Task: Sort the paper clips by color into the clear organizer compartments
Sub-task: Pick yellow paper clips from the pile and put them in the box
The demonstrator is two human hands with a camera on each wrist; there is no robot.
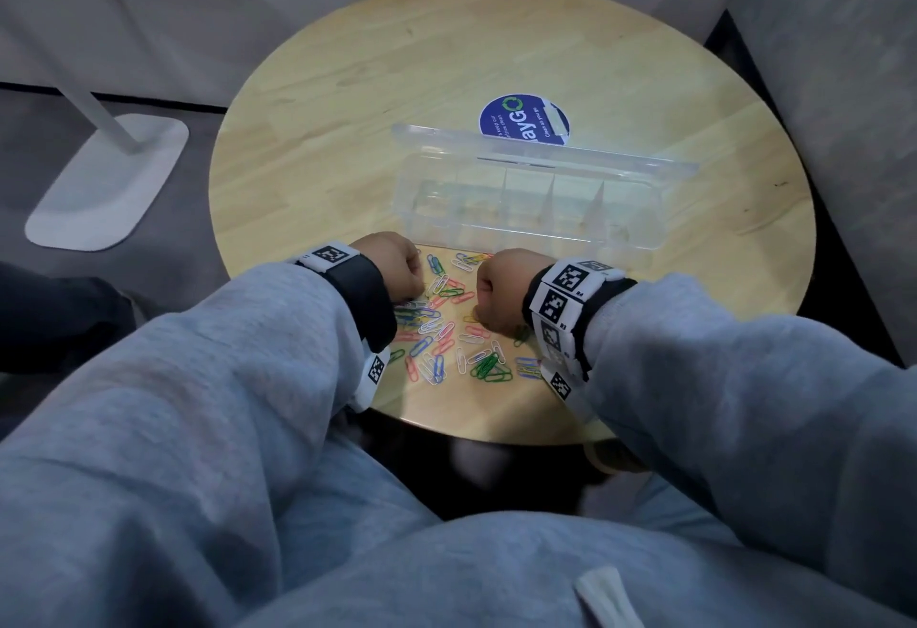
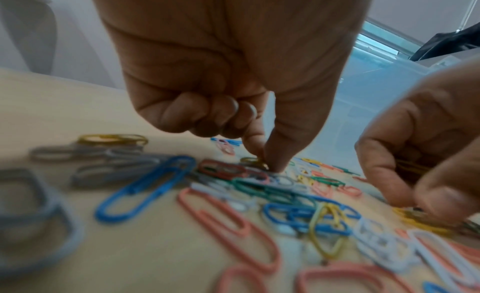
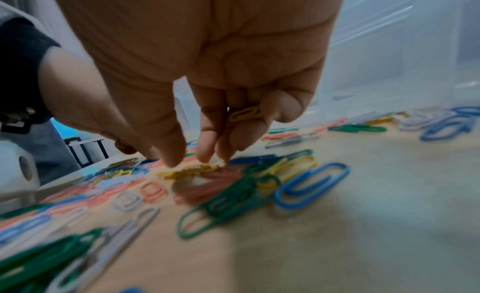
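A loose pile of paper clips (image 1: 446, 329) in red, blue, green, yellow and white lies on the round wooden table (image 1: 347, 81), in front of the clear organizer (image 1: 640, 230). The organizer's lid is open and its compartments look empty. My left hand (image 2: 265, 164) reaches down into the left of the pile, thumb and forefinger pinching a yellow clip (image 2: 255, 162), its other fingers curled. My right hand (image 3: 189, 160) keeps a yellow clip (image 3: 244, 113) tucked under its curled fingers, while its thumb and forefinger touch more yellow clips (image 3: 192, 171) on the table.
A round blue sticker (image 1: 523, 119) sits on the table behind the organizer. A white stand base (image 1: 109, 181) rests on the floor at the left. The table's near edge (image 1: 471, 431) lies just past the clips, above my lap. Grey walls close in behind and at the right.
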